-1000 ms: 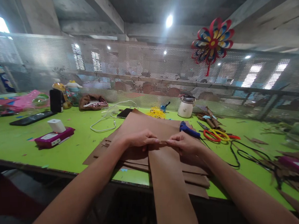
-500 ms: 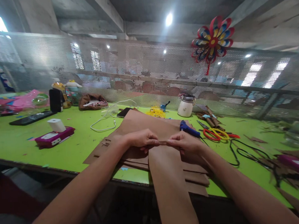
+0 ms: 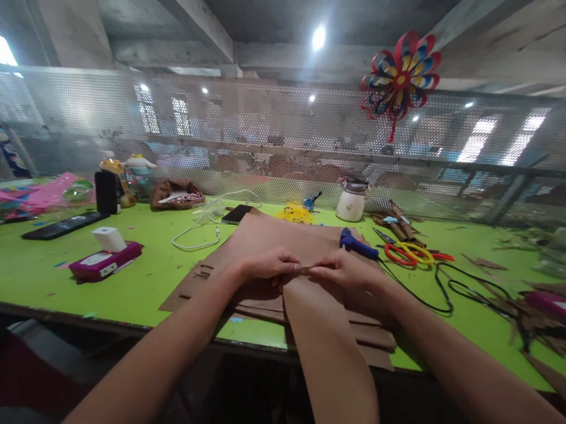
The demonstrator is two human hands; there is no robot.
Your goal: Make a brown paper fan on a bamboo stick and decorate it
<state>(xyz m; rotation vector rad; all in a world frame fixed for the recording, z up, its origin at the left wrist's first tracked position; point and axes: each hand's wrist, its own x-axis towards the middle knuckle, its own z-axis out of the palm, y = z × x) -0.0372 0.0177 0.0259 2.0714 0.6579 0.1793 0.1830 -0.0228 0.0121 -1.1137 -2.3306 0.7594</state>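
A long strip of brown kraft paper (image 3: 330, 349) hangs from my hands over the table's front edge. Its far end looks folded or rolled into a narrow edge. My left hand (image 3: 274, 266) pinches that edge at its left, thumb on top. From the other side my right hand (image 3: 338, 269) pinches the same edge, fingertips close to those of the left. Under both hands lies a stack of brown paper sheets (image 3: 284, 234), some with small slits at the left. A blue glue gun (image 3: 357, 245) rests just beyond my right hand.
Right of the stack lie scissors with red and yellow handles (image 3: 411, 254) and a black cord (image 3: 451, 292). Paper scraps (image 3: 555, 334) cover the far right. A purple box with a white charger (image 3: 106, 260) sits left. A white jar (image 3: 351, 202) stands behind, before a perforated metal screen (image 3: 260, 131).
My right hand has moved slightly left, so the fingertips of both hands are closer together on the folded edge. The hanging end of the paper strip has swung a little right.
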